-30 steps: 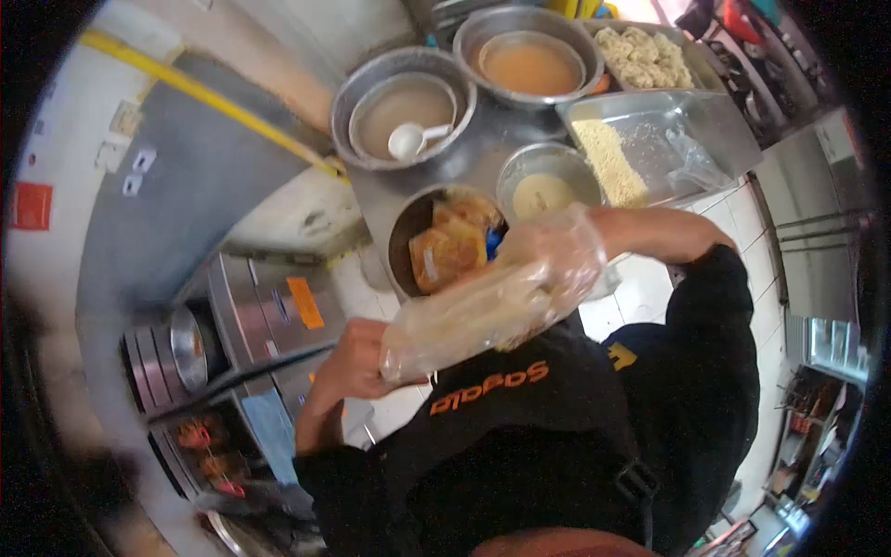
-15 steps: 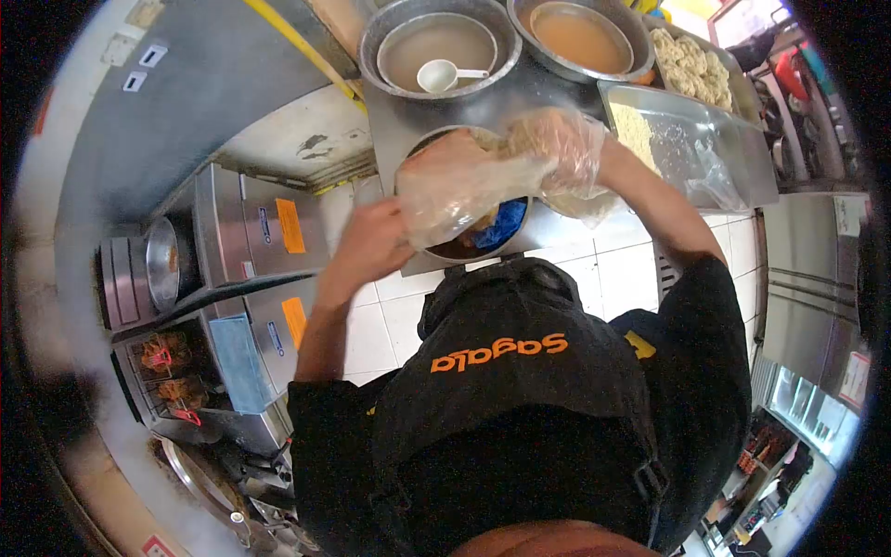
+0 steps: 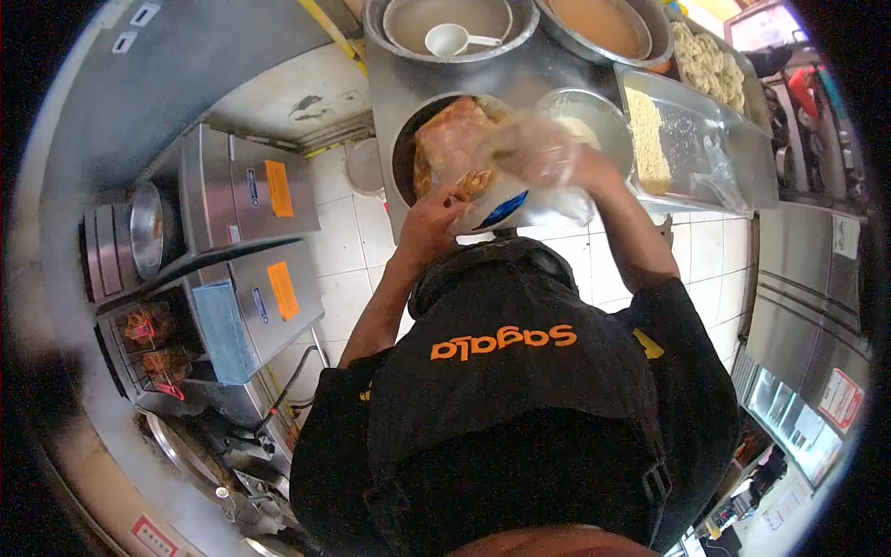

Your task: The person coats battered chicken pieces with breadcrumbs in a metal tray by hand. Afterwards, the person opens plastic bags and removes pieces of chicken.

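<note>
A round metal pot (image 3: 405,148) stands at the near edge of the steel counter. Inside it lies a clear plastic bag of pinkish-orange, meat-like food (image 3: 452,139), with a blue patch (image 3: 506,210) beside it. My left hand (image 3: 432,226) is at the pot's near rim, fingers pinched on the edge of the clear plastic. Over the pot's right side is my right hand (image 3: 543,153), covered in thin clear plastic and smeared by motion. Whether its fingers hold anything is unclear. A round, pale container (image 3: 608,121) sits just to its right.
Two basins of liquid, one cloudy (image 3: 522,32) with a white scoop (image 3: 450,39) and one orange-brown (image 3: 594,26), stand at the back. On the right are a metal tray (image 3: 691,153) with pale crumbs and heaped pale food (image 3: 707,65). Fryer baskets (image 3: 148,343) stand at left.
My left hand has moved right and up to the pot's rim. My right hand has shifted down, off the raised plastic, and the bagged food is now more exposed. The view has tilted slightly.
</note>
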The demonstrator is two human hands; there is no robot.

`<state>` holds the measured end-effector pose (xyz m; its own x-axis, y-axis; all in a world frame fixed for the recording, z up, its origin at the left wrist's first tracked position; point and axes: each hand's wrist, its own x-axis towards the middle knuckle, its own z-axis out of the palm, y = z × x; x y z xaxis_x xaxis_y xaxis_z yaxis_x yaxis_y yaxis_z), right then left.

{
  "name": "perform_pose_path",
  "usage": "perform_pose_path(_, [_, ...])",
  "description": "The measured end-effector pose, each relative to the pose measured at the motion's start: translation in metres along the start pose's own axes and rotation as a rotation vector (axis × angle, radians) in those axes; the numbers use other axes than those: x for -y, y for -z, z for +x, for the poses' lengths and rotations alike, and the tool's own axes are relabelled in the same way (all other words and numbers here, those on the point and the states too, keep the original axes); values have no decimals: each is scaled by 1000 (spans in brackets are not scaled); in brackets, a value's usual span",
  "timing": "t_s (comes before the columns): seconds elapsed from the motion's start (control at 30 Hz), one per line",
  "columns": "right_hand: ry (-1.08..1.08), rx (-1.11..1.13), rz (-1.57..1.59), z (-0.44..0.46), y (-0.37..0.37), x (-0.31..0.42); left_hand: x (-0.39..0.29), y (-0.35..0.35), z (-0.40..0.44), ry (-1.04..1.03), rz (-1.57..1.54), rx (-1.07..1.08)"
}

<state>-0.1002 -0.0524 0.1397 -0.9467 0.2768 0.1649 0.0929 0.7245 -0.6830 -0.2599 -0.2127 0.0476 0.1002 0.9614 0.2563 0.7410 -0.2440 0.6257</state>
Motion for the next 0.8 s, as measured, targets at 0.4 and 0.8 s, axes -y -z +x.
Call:
perform_pose_path(0.4, [-281,203,-469,22,-142,-63,12,-4,-15,72,57,-107])
perform_pose_path(0.8, [-455,220,-578,83,-110,-41,14,14,-12,212,144,-94])
